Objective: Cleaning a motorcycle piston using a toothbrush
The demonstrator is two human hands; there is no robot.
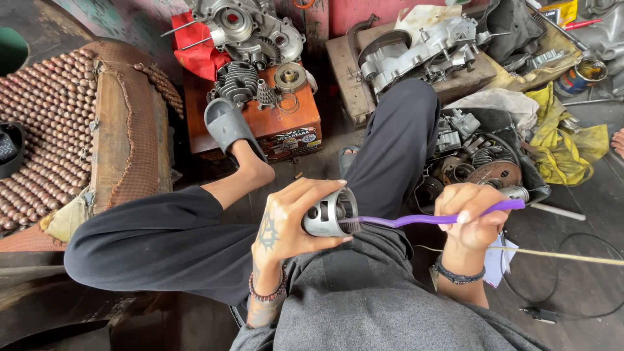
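A grey metal piston (328,213) is being gripped in the left hand (286,221), whose fingers are curled closed around it, the thumb lying beneath and the fingertips wrapped over its top. The piston is being held on its side above the lap, with its hollow skirt and the round pin hole turned toward the camera. A purple toothbrush (429,218) is being held in the right hand (469,214), which is closed in a fist around the far end of the handle. The dark bristles of the brush are being pressed against the edge of the piston, so the brush and the piston are touching. Beaded bracelets are being worn on both wrists.

The person is being seen seated, with legs in dark trousers; one leg is being crossed over, and a grey slide sandal (226,125) is being worn on its foot. Just beyond that foot, an orange box (279,127) is being used as a stand for a finned engine cylinder (237,81), a small gear and a round metal part. A red rag (198,55) is lying beside an engine crankcase (250,29) behind the box. To the right, another silver engine casing (416,52) is resting on a wooden block, and yellow cloth (559,136) is lying crumpled on the floor. A beaded seat cover (52,130) is lying on the left.
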